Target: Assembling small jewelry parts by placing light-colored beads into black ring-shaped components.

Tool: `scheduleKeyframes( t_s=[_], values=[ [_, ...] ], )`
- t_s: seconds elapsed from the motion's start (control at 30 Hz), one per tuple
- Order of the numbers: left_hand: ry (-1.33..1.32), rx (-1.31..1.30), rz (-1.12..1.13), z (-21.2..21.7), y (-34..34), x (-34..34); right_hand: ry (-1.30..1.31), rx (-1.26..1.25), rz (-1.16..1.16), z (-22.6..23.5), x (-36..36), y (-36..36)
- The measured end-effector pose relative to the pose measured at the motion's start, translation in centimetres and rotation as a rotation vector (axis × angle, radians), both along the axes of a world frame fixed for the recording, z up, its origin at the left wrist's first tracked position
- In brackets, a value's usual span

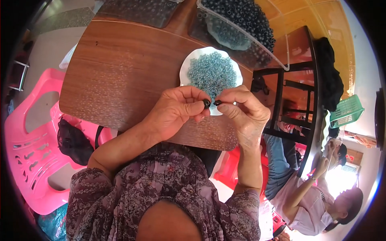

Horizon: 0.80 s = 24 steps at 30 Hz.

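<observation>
We see both hands meeting over the near edge of the brown tabletop [120,72], just in front of a white dish [185,68] heaped with small pale blue rings [212,72]. The left hand [175,110] pinches a small black ring [206,103] between thumb and forefinger, turned so that its hole faces the other hand. The right hand [243,110] pinches a second small dark piece [217,103] the same way, fingertips close together, and the two pieces sit almost touching. We cannot tell whether they are already joined. Held this close to the dish, the hands have only a short reach to the blue rings, and we judge the dish is placed there for that reason.

Farther back on the tabletop lies a clear plastic bag [257,44] holding a large heap of black rings [245,16], well apart from the hands; it looks like the bulk supply. A pink plastic chair [28,132] stands to the left with a dark bag [72,142] on it. To the lower right another person [309,201] sits, and a green basket [348,110] stands beyond the tabletop's far side.
</observation>
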<state>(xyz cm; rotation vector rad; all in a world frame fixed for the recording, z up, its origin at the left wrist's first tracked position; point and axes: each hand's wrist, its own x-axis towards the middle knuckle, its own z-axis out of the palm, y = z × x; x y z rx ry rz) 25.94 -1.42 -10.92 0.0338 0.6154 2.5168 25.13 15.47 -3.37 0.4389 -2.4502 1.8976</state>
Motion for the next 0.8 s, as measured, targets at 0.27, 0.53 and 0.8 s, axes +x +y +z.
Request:
scheduleKeyframes(
  t_s=[0.27, 0.53, 0.8],
  values=[
    [-0.049, -0.046, 0.019, 0.9, 0.2, 1.3, 0.126, 0.112, 0.032, -0.1, 1.2, -0.3],
    [-0.010, -0.147, 0.052, 1.0, 0.4, 1.8, 0.125, 0.112, -0.021, -0.7, 1.9, -0.4],
    [-0.030, -0.217, 0.093, 1.5, 0.7, 1.9, 0.234, 0.158, -0.109, -1.4, 2.7, -0.7]
  ],
)
